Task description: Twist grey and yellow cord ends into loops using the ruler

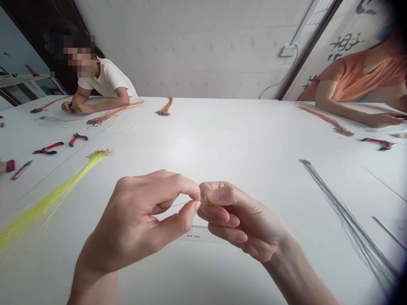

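My left hand (136, 220) and my right hand (235, 220) meet in the middle of the white table (203, 135). Between my left thumb and forefinger runs a thin metal wire (186, 203). Its far end goes into the pinched fingertips of my right hand, where a tiny part may be held, too small to tell. Just below my hands lies a clear plastic ruler (199, 234), partly hidden by them. A bundle of yellow cords (51, 203) lies to my left, and a spread of thin grey wires (346, 216) lies to my right.
Red-handled pliers (47, 148) and a pink craft knife (21, 169) lie at the left. Orange cord bundles (164, 108) lie farther off. A seated person (104, 82) works at the far left, another (356, 84) at the right, with pliers (378, 143) near their hand.
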The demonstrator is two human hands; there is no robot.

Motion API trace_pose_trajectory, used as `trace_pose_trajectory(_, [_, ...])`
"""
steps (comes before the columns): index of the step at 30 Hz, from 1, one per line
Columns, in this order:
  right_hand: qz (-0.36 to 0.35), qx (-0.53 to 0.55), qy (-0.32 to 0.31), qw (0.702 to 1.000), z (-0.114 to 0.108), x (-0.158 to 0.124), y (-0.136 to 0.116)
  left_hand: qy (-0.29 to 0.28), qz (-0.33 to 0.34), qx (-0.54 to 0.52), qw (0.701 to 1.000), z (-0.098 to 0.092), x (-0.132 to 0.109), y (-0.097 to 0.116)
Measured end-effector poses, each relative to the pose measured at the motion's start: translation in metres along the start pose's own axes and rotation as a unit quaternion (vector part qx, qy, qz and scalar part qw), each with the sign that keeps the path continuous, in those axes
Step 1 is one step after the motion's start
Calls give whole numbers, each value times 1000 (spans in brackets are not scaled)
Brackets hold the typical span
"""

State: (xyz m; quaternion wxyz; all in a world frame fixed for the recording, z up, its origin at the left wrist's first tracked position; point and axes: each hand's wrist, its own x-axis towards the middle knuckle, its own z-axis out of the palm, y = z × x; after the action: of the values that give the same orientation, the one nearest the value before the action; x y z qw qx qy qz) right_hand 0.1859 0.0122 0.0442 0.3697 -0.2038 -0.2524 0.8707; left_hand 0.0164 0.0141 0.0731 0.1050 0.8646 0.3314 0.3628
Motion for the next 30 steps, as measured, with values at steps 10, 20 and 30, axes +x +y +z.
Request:
trace_pose_trajectory(10, [8,7,0,1000,0,1,1,4,0,3,1000,0,2,-1])
trace_pose_trajectory(20, [7,14,6,1000,0,1,1,6,-2,19,1000,1,-1,0])
trace_pose_trajectory(30, [4,15,7,1000,-1,1,3,11,2,25,1000,1,0,-1])
